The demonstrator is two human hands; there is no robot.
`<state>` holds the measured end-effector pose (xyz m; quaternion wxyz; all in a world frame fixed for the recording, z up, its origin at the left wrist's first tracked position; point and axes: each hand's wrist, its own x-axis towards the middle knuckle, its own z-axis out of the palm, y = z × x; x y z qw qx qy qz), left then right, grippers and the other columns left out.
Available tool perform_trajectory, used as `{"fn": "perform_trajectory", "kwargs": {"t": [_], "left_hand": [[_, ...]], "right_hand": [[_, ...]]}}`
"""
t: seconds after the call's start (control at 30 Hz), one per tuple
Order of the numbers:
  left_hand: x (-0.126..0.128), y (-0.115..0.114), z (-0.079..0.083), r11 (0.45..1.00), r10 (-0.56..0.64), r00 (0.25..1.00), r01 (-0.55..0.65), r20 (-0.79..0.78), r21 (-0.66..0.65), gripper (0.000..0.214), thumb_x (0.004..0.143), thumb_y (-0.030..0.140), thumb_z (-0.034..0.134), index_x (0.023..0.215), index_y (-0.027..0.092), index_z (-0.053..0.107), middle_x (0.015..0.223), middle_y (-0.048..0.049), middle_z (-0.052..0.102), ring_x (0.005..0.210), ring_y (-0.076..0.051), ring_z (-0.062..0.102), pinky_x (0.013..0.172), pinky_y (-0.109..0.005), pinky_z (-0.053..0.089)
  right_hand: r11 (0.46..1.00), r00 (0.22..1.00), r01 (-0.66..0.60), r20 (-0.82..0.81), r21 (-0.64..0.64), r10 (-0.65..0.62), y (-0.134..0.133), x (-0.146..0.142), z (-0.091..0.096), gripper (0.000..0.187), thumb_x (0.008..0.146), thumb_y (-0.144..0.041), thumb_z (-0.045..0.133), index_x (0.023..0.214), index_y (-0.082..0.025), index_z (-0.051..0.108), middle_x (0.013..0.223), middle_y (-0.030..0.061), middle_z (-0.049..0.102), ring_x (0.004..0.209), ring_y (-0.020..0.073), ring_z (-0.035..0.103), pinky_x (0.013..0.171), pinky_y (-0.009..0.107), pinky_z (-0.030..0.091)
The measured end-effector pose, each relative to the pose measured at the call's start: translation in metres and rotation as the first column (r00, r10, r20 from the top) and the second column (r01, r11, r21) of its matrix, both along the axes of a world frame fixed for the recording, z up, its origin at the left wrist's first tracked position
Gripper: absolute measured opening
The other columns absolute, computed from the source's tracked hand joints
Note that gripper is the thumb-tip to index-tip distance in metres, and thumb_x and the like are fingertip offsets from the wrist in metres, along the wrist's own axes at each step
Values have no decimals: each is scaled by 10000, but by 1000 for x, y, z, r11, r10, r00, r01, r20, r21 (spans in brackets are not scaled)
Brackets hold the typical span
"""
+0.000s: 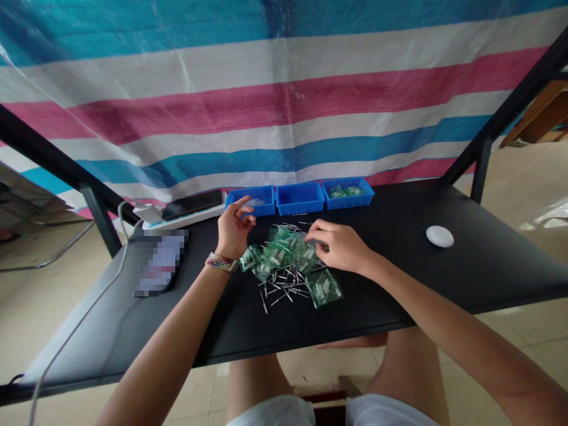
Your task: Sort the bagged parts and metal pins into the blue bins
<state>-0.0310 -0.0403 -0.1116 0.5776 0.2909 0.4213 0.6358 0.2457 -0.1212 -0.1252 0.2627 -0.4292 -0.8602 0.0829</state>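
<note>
My left hand point(234, 228) hovers palm inward between the left blue bin and the pile, its fingers loosely bent and apart, with nothing visible in them. Over the pile's right side, my right hand point(339, 242) has thumb and fingers pinched together. A greyish, see-through bit shows at its fingertips, too small to name. Below lie green-tinted clear bags point(325, 288) with pale, stubby pieces inside. Loose silver blind rivets point(288, 291) are scattered among and in front of them. The left blue bin point(264, 208) holds some clear material; the right blue bin point(348, 201) holds green bags.
A middle blue bin point(300, 207) stands between the other two. On the black table point(381, 296), a white oval object point(439, 236) lies right; a power strip point(190, 220), a dark phone point(193, 204) and a blurred-out item point(162, 263) lie left. Striped sheeting point(284, 106) hangs behind.
</note>
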Motion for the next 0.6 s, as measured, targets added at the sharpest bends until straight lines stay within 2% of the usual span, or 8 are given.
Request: {"fn": "perform_trajectory", "kwargs": {"t": [0.1,0.2,0.37,0.5,0.6], "left_hand": [[2,-1,-2,999,-22,998,24,-51,42,248,809,278,692,1003,134,744,675,31,642,498,-83,582,490,-196,492],[7,-3,-4,993,-33,992,47,-118,112,194,769,280,722,911,148,733,656,29,605,517,-89,568,492,-200,479],[14,-8,-5,985,-73,987,94,-142,146,99,793,279,720,835,191,701,630,23,547,505,-94,534,495,-220,450],[18,-11,-10,956,-67,957,143,-282,257,94,806,296,724,820,203,724,634,-2,553,510,-118,540,501,-266,435],[21,-14,-13,944,-108,925,210,-365,253,121,835,335,758,835,218,726,645,-9,565,580,-150,599,573,-304,463]], "right_hand": [[1000,996,-14,92,8,13,0,2,3,357,858,-75,649,1168,-214,758,1153,69,748,1008,232,707,770,329,529],[1000,989,-17,150,17,14,2,5,3,316,876,-134,687,1177,-208,747,1155,87,739,1066,261,687,819,357,549],[999,989,-40,143,12,38,2,6,2,266,866,-202,751,1131,-204,764,1115,98,717,1042,270,657,876,397,553],[997,992,-57,115,46,51,3,4,0,208,869,-184,739,1071,-193,785,1048,99,707,1001,273,634,870,414,536],[996,996,-50,75,67,45,4,4,-1,169,912,-158,687,1031,-202,798,998,89,711,969,262,622,855,408,523]]}}
